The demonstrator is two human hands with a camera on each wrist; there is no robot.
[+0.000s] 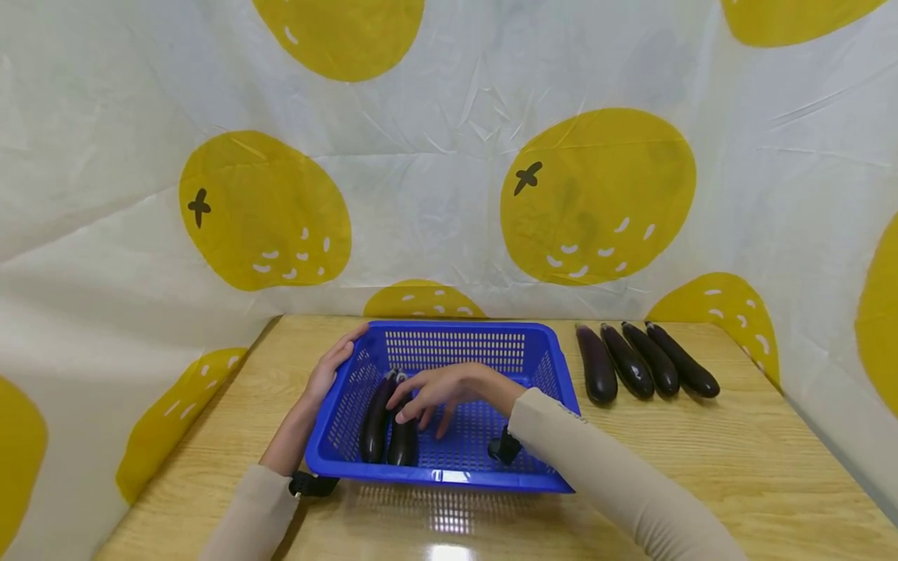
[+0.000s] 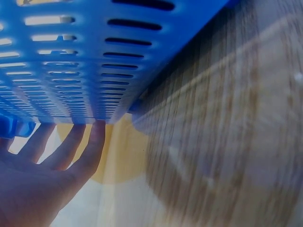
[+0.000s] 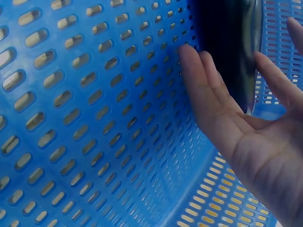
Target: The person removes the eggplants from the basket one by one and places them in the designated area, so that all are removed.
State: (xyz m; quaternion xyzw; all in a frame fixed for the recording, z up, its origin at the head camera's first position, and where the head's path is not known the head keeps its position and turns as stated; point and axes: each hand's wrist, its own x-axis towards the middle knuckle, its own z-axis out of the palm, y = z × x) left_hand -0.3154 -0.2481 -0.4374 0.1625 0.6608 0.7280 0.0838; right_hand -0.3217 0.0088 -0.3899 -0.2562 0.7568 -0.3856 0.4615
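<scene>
A blue slotted plastic basket (image 1: 491, 475) stands on the table before me. My left hand (image 1: 335, 365) is at its back left corner; the left wrist view shows the straight, spread fingers (image 2: 85, 156) against the outer side of the wall. Inside, two dark eggplants lie side by side at the left end, stems to the back. Over the inner eggplant (image 1: 403, 440) reaches my right hand (image 1: 449, 387), its fingers loosely spread. In the right wrist view those fingers overlap the lower end of the eggplant (image 3: 227, 42) without curling round it. Beside it is the outer eggplant (image 1: 375, 425).
Several more eggplants (image 1: 627, 366) lie in a row on the wooden table (image 1: 758, 460), right of the basket. Behind and at the sides hangs a pale cloth (image 1: 435, 202) printed with yellow fruit. A dark wrist device (image 1: 503, 446) sits on the right sleeve, over the basket.
</scene>
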